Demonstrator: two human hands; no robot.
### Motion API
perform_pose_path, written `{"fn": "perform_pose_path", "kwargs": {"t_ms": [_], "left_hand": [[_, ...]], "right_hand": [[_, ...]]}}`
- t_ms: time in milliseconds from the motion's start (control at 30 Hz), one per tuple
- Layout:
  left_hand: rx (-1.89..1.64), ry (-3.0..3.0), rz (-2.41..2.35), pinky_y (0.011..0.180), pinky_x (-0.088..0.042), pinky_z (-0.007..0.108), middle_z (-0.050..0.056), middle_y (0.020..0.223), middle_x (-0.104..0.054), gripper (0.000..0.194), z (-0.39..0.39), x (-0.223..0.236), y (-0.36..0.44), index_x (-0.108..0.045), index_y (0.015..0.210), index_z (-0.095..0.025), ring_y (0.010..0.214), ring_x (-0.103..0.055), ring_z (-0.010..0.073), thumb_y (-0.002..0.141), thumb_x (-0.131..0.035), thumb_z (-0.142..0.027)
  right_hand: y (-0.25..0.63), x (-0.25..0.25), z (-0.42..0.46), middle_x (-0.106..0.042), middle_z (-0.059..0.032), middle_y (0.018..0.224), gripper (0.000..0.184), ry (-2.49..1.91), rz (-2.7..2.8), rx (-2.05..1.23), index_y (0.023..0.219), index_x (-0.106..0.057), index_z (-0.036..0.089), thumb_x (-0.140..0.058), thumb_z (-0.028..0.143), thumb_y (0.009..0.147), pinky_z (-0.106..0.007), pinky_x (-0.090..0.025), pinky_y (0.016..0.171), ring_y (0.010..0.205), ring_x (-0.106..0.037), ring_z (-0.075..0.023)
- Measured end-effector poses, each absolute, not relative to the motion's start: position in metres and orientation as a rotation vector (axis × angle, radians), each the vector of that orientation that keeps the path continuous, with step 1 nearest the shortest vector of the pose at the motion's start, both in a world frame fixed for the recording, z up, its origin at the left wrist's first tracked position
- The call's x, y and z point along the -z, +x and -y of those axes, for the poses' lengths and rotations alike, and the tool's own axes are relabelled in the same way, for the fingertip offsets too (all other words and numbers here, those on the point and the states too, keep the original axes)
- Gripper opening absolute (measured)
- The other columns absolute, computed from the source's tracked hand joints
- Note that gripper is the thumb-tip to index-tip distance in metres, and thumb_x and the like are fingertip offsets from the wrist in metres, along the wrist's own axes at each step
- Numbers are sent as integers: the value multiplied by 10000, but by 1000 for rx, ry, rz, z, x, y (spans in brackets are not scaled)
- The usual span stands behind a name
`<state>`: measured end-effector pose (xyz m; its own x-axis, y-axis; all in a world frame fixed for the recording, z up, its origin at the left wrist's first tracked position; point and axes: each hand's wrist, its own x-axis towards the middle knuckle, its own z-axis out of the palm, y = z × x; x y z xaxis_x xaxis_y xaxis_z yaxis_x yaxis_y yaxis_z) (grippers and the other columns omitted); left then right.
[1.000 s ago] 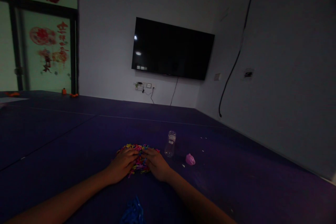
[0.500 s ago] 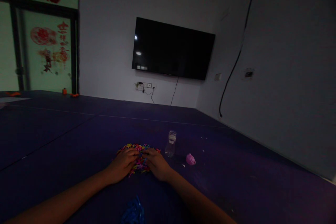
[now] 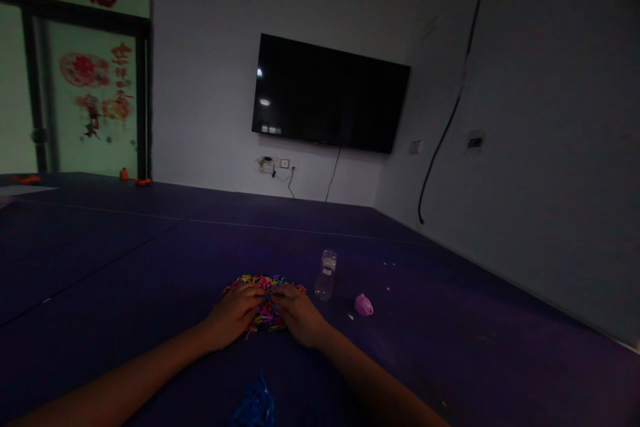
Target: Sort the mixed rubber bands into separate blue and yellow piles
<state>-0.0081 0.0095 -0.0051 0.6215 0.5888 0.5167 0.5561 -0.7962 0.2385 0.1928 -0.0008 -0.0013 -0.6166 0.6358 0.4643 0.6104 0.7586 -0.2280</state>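
A heap of small multicoloured bands (image 3: 260, 283) lies on the dark purple surface (image 3: 150, 260) in front of me. My left hand (image 3: 233, 315) rests on the heap's left side with its fingers curled into the bands. My right hand (image 3: 299, 314) lies on the right side, its fingertips pinched together with the left hand's at the heap's middle. What the fingertips hold is too small and dark to make out.
A small clear plastic bottle (image 3: 326, 273) stands just right of the heap, with a pink cap-like object (image 3: 363, 305) beyond it. A blue bundle (image 3: 255, 405) lies near me. A wall-mounted black television (image 3: 330, 93) and a hanging cable (image 3: 450, 107) are behind.
Both hands stay on the heap; the fingertips have drawn slightly closer together at its middle. Nothing else has moved.
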Motion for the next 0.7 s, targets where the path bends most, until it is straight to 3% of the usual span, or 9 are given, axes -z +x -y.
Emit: {"fn": "perform_pose_path", "kwargs": {"t_ms": [267, 433, 567, 700], "left_hand": [[-1214, 2689, -1062, 885, -445, 417, 63, 985, -669, 263, -10, 6, -10, -686, 900, -200, 976, -575, 218, 777, -477, -100], [-1364, 2602, -991, 791, -487, 349, 54, 885, -678, 253, 0, -3, -9, -682, 848, -187, 868, -606, 190, 756, -468, -89], [-1272, 2510, -860, 664, -475, 265, 30, 686, -653, 192, 13, -10, -6, -652, 648, -162, 691, -607, 155, 720, -486, -99], [-1015, 2364, -722, 578, -431, 208, -3, 606, -627, 155, 25, -14, -4, -634, 579, -151, 604, -584, 126, 602, -505, -67]], "right_hand": [[193, -1, 7, -615, -62, 1045, 268, -1025, 2243, -72, 965, -640, 186, -433, 90, 825, -301, -410, 875, 987, -548, -176], [193, -6, 15, -633, -66, 952, 225, -942, 2090, -76, 791, -649, 178, -435, 111, 802, -284, -436, 806, 896, -576, -166], [188, -7, 26, -635, -58, 778, 188, -779, 1976, -146, 644, -614, 166, -447, 130, 723, -234, -436, 632, 709, -582, -145], [181, -4, 40, -537, -11, 542, 143, -715, 1953, -354, 483, -496, 170, -449, 160, 618, -193, -332, 450, 484, -477, -100]]}}
